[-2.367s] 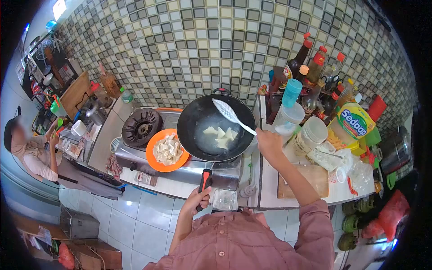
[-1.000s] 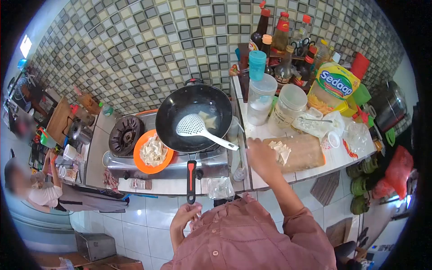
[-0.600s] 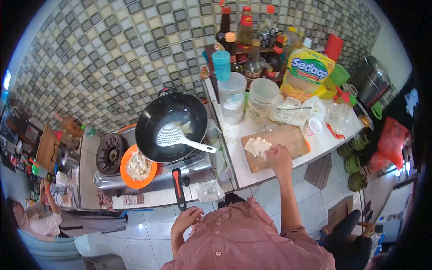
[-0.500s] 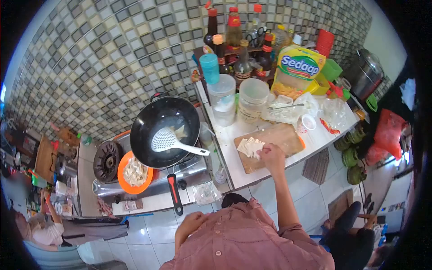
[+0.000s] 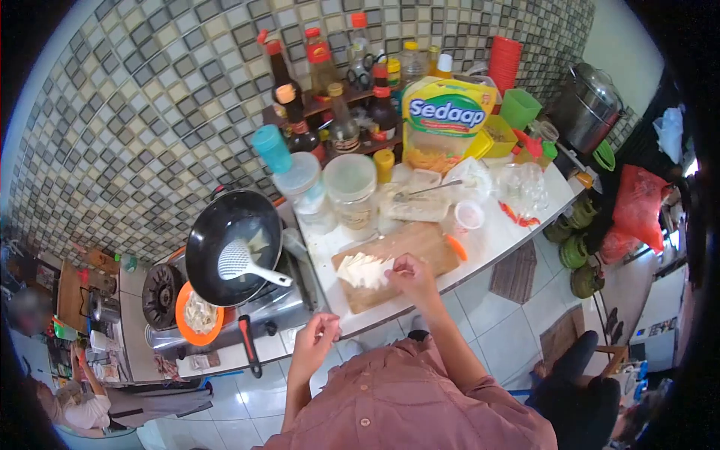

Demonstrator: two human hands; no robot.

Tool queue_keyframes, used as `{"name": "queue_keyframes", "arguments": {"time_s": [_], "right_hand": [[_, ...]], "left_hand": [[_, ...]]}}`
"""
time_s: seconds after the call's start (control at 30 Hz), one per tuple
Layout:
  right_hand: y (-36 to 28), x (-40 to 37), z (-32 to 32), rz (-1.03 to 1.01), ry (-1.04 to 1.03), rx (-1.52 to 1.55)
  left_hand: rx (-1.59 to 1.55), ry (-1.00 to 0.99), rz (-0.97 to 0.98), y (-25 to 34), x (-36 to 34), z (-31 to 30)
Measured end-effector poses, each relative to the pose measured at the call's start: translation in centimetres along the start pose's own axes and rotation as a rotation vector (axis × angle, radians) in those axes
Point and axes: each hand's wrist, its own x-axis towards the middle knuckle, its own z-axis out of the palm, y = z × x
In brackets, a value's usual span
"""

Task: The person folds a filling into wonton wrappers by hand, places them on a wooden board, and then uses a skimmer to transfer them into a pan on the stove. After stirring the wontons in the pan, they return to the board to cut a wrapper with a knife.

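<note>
On the wooden cutting board (image 5: pixel 420 244) lies a fanned pile of thin white food slices (image 5: pixel 360 270). My right hand (image 5: pixel 415 281) is at the pile's right end, thumb and fingertips pinched together on a slice. My left hand (image 5: pixel 315 337) hovers by the counter's front edge, left of the board, its fingers loosely curled with nothing visible in them. To the left, a black wok (image 5: pixel 202 262) sits on the stove with a white slotted ladle (image 5: pixel 238 261) resting inside. An orange plate (image 5: pixel 187 334) of pale food pieces stands beside the wok.
Behind the board are clear jars (image 5: pixel 351 199), sauce bottles (image 5: pixel 343 127) and a Sedaap pouch (image 5: pixel 446 116). A white cup (image 5: pixel 469 216) stands right of the board. The wok's handle (image 5: pixel 250 349) juts past the stove front. Another person (image 5: pixel 86 405) works at far left.
My left hand has lifted from against the shirt toward the counter edge. The view has shifted, so the counter things appear farther left. My right hand stays at the white slices.
</note>
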Motion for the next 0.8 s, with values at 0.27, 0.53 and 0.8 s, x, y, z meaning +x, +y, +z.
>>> {"name": "queue_keyframes", "arguments": {"time_s": [0.27, 0.53, 0.8], "right_hand": [[-2.7, -1.7, -6.8, 0.140, -0.285, 0.180], [-2.5, -0.7, -12.7, 0.137, -0.347, 0.099], [-1.4, 0.9, -16.4, -0.063, -0.312, -0.130]], "left_hand": [[-0.095, -0.010, 0.041, 2.8, 6.0, 11.7], [-0.128, 0.083, 0.008, 2.4, 7.6, 17.3], [0.019, 0.398, 0.168, 2.2, 9.2, 16.6]]}}
